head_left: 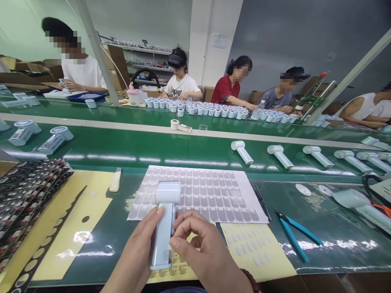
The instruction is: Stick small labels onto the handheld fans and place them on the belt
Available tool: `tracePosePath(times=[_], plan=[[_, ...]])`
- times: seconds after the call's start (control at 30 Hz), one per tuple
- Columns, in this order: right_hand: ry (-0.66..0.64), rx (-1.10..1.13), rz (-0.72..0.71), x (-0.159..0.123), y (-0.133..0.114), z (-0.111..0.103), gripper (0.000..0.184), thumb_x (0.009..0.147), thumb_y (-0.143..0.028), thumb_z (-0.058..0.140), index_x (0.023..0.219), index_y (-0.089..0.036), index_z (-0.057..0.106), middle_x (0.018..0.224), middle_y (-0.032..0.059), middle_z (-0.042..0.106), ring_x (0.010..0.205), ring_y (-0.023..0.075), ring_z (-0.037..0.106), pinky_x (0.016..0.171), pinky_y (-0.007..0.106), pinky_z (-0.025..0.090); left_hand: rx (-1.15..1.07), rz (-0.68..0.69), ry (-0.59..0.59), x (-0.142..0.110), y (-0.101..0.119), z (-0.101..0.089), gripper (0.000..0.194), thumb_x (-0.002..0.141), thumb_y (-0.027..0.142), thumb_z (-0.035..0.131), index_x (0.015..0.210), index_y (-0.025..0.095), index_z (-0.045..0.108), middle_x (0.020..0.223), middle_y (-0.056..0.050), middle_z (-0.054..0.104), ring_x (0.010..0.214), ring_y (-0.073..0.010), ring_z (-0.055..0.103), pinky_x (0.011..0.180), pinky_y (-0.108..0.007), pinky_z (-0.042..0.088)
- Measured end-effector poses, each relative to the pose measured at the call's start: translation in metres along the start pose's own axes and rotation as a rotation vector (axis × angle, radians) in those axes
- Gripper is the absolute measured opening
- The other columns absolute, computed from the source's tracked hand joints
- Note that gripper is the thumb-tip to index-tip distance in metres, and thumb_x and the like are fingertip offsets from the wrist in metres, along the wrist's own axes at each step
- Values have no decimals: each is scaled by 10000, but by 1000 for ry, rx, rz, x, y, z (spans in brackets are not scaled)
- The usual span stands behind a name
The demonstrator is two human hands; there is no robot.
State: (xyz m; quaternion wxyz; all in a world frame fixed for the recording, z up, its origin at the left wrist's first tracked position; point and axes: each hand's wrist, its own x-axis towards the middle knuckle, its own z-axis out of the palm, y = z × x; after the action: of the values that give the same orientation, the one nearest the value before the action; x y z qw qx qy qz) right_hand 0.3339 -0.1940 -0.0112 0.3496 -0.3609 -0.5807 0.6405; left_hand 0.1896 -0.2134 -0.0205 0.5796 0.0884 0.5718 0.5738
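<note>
A light blue handheld device (162,236), with a short cylinder for a head and a flat-sided handle, stands nearly upright in front of me. My left hand (139,244) grips its handle from the left, thumb along the front face. On the other side my right hand (201,244) has thumb and forefinger curled together at the handle's right edge; whatever they pinch is too small to make out. Behind the device lies a white sheet of grey stickers (195,195). A yellow sheet with small pale stickers (275,260) lies under and beside my right hand.
Blue-handled cutters (295,238) and tweezers (261,199) lie at right, near another device (363,207). Black sticker strips (33,203) are stacked at left. Similar devices (317,156) sit along the green conveyor (152,148). Several people work beyond, around rows of small cups (200,109).
</note>
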Motion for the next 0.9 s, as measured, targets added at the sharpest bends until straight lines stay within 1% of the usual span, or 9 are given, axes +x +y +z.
tracePosePath(times=[0.07,0.17,0.27,0.43,0.53,0.63,0.77,0.83,0.9], plan=[[14,-82,10,4,-6,3,98,806,-186,673,716,-195,636,969,12,537,706,102,517,515,193,389,-9,41,30,5,-1,1,437,695,440,807,1076,237,741,1118,-67,744,1112,-280,656,812,-304,571],[16,-152,10,10,-8,3,105,801,-175,670,709,-198,627,983,3,536,704,96,532,564,202,428,-12,83,22,9,0,2,393,723,430,783,1070,249,746,1167,-64,730,1188,-304,619,894,-351,563],[16,-182,-16,15,-7,3,113,807,-185,666,710,-203,611,980,3,538,712,104,544,567,207,441,-14,87,5,9,2,4,407,741,429,768,1094,229,737,1173,-80,726,1192,-317,616,914,-380,557],[36,-246,-67,17,-2,5,132,823,-149,627,717,-207,573,955,-6,523,690,94,549,539,198,430,-36,68,27,11,4,7,439,743,396,773,1131,197,717,1125,-94,735,1130,-301,649,896,-361,559],[63,-342,-173,18,1,6,149,829,-102,589,744,-211,535,956,-9,526,688,89,539,560,206,435,-70,63,34,8,6,10,367,764,345,762,1091,185,724,1140,-81,729,1147,-263,634,929,-316,535],[69,-315,-221,20,2,5,148,835,-109,593,742,-210,537,938,-5,535,693,95,528,556,209,427,-68,76,-122,1,12,13,355,728,337,793,1053,205,736,1105,-58,739,1168,-265,616,935,-307,526],[138,22,-185,26,3,-3,158,858,-299,658,742,-204,606,907,11,530,677,111,520,476,196,437,-31,23,-353,-4,18,13,569,559,235,887,1103,219,722,1090,-66,745,1176,-324,612,983,-376,497],[215,118,-212,28,3,-11,221,877,-396,653,774,-203,625,924,16,542,643,100,521,457,194,457,-2,-9,-376,2,22,12,637,506,199,898,1116,202,715,1086,-85,748,1175,-333,616,1010,-379,477],[298,50,-250,30,3,-24,249,908,-438,614,815,-207,632,976,31,578,667,107,551,479,201,477,47,-4,-331,14,28,10,640,498,187,884,1114,188,711,1069,-98,755,1155,-324,634,1012,-365,474]])
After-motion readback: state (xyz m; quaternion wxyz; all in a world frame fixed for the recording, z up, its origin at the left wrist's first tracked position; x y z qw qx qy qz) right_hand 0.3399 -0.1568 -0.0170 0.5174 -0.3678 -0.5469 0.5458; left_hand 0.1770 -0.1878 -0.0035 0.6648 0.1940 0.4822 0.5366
